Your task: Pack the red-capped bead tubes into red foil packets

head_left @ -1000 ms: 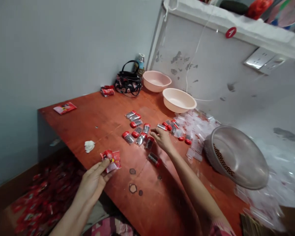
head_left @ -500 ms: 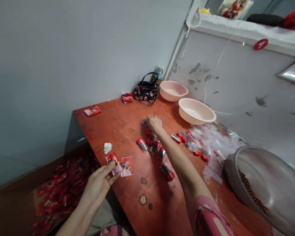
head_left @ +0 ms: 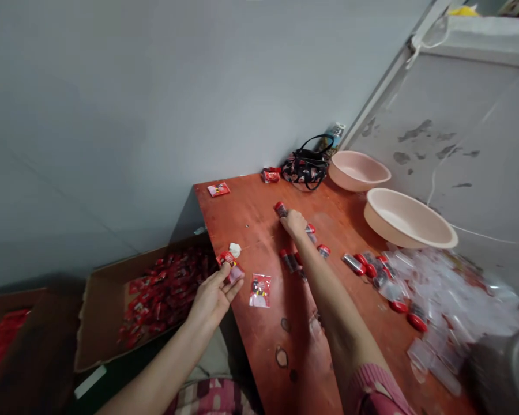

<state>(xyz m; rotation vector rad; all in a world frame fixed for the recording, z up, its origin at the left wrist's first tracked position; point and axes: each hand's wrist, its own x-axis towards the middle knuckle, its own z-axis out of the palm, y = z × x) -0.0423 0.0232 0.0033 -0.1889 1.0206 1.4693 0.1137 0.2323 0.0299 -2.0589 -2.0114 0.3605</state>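
Observation:
My left hand [head_left: 214,293] reaches over the near left edge of the red-brown table [head_left: 259,222], its fingers pinching a small red packet [head_left: 229,265]. Another red packet [head_left: 260,289] lies flat on the table just right of it. My right hand [head_left: 294,222] stretches to the far side of the table, fingers curled round a small red-capped vial [head_left: 280,208]. Several more red-capped vials [head_left: 320,251] lie scattered beside and behind my right forearm.
Two pink basins [head_left: 409,218] and a black handbag [head_left: 307,164] stand at the back by the wall. A heap of clear small bags [head_left: 432,288] lies at right. A cardboard box of red packets [head_left: 155,297] sits on the floor at left. A white scrap [head_left: 235,249] lies near my left hand.
The view has swung left. My right hand moved further back across the table and closed on a vial. One red packet now lies on the table apart from my left hand.

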